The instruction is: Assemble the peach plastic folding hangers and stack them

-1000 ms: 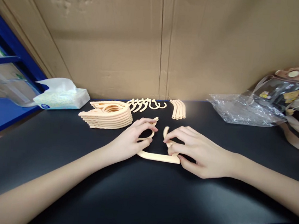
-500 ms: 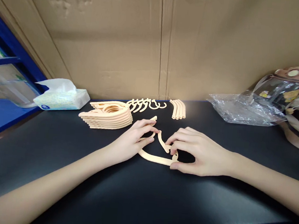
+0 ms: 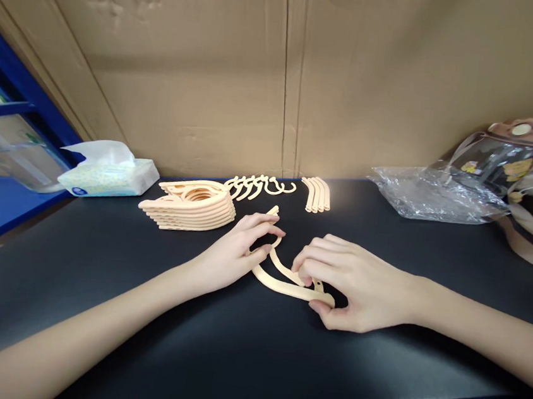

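A cream plastic folding clothes hanger (image 3: 281,285) lies on the black table between my two hands. My left hand (image 3: 237,247) is closed around its left part, and the fingers cover some of it. My right hand (image 3: 348,281) pinches the right end, with the thumb at the outer edge and the fingertips on the inner curved piece. A small hole shows in the hanger near my right fingers. Behind my left hand sits a neat stack of matching cream hangers (image 3: 194,208).
Several loose hanger hooks (image 3: 249,187) and several curved hanger arms (image 3: 316,195) lie at the back. A tissue pack (image 3: 109,177) stands at the left. A clear plastic bag (image 3: 438,195) and a transparent bottle (image 3: 499,157) with a strap are at the right. Cardboard (image 3: 201,91) rises behind the table.
My right hand has moved slightly nearer and to the right, with the hanger's right end. The inner curved piece now lies closer to the outer arm. My left hand stays almost in place.
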`<state>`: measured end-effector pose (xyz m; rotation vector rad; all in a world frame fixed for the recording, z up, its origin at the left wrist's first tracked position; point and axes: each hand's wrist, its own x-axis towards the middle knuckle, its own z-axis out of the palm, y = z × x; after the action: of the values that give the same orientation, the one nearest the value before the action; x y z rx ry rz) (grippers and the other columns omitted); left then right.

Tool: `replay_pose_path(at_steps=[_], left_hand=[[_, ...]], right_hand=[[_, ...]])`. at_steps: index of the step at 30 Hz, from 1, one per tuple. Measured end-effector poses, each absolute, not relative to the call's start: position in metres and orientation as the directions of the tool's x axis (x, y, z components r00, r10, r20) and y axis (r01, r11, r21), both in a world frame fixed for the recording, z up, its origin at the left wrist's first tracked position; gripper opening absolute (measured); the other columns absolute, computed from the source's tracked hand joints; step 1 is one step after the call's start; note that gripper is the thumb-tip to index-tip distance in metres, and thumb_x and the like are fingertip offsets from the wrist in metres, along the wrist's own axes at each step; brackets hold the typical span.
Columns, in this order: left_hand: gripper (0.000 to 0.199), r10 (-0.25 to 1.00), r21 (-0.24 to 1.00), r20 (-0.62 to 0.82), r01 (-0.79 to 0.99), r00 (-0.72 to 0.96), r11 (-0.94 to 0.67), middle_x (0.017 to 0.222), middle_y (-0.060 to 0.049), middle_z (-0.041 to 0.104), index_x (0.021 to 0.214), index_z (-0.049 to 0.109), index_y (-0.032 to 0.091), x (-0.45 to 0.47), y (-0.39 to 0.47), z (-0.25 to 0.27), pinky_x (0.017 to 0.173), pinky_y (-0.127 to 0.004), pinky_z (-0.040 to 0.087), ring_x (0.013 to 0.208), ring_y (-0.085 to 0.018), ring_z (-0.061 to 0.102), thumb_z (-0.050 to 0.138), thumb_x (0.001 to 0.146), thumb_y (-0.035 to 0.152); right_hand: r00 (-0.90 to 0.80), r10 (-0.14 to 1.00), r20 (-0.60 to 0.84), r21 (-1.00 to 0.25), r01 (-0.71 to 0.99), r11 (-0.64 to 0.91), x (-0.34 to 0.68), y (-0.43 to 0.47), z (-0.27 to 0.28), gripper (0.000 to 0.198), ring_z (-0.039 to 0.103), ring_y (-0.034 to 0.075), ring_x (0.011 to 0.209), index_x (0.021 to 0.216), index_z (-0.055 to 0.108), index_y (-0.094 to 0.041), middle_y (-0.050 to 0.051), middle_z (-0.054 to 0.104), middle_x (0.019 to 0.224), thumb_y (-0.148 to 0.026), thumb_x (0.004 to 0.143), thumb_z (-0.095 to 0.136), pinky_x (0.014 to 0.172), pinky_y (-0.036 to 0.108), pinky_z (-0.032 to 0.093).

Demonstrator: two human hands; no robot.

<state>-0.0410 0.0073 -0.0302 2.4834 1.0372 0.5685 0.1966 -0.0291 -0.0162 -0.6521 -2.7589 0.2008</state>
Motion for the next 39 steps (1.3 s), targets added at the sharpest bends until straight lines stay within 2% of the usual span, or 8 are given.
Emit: replay_pose_path(at_steps=[8,13,21,33,39], left_hand=[[0.027,0.712,0.483,0.232,0.557,0.663,-0.676,0.135,-0.004,0.046,0.118,0.055,0.026,-0.041,0.006,-0.029,0.109,-0.040,0.033,0.129,-0.021,0.039,0.039,0.096,0.029],[0.032,0.663,0.524,0.298,0.463,0.687,-0.715,0.131,-0.004,0.049,0.117,0.054,0.023,-0.041,0.008,-0.031,0.108,-0.036,0.035,0.126,-0.018,0.044,0.031,0.097,0.017],[0.036,0.611,0.504,0.360,0.404,0.705,-0.763,0.131,-0.007,0.048,0.120,0.052,0.023,-0.042,0.012,-0.038,0.107,-0.037,0.038,0.125,-0.018,0.044,0.032,0.094,0.008],[0.036,0.627,0.464,0.366,0.449,0.688,-0.764,0.131,-0.006,0.047,0.121,0.050,0.023,-0.042,0.011,-0.037,0.107,-0.040,0.037,0.125,-0.018,0.043,0.036,0.093,0.007],[0.031,0.653,0.362,0.346,0.546,0.674,-0.755,0.126,-0.005,0.053,0.120,0.050,0.023,-0.042,0.009,-0.035,0.101,-0.040,0.041,0.117,-0.019,0.048,0.037,0.094,0.012]], right_hand=[[-0.861,0.455,0.227,-0.165,0.426,0.890,0.198,-0.027,-0.017,0.021,0.044,0.016,0.079,0.083,0.048,-0.018,0.003,0.057,0.088,-0.003,0.070,0.046,0.074,0.030,0.035],[-0.851,0.463,0.249,-0.158,0.435,0.886,0.201,-0.020,-0.019,0.028,0.045,0.017,0.084,0.088,0.049,-0.018,0.004,0.057,0.091,0.002,0.071,0.043,0.078,0.031,0.036],[-0.822,0.484,0.301,-0.164,0.455,0.875,0.204,-0.009,-0.026,0.035,0.047,0.018,0.088,0.093,0.048,-0.020,0.004,0.058,0.096,0.007,0.073,0.036,0.079,0.031,0.037],[-0.717,0.588,0.374,-0.150,0.578,0.802,0.205,-0.006,-0.026,0.021,0.042,0.014,0.067,0.078,0.043,-0.020,-0.001,0.050,0.073,0.001,0.073,0.040,0.068,0.027,0.035],[-0.698,0.627,0.347,-0.184,0.604,0.775,0.204,-0.007,-0.026,0.019,0.048,0.014,0.071,0.083,0.048,-0.019,0.000,0.056,0.077,-0.003,0.078,0.040,0.072,0.029,0.037]])
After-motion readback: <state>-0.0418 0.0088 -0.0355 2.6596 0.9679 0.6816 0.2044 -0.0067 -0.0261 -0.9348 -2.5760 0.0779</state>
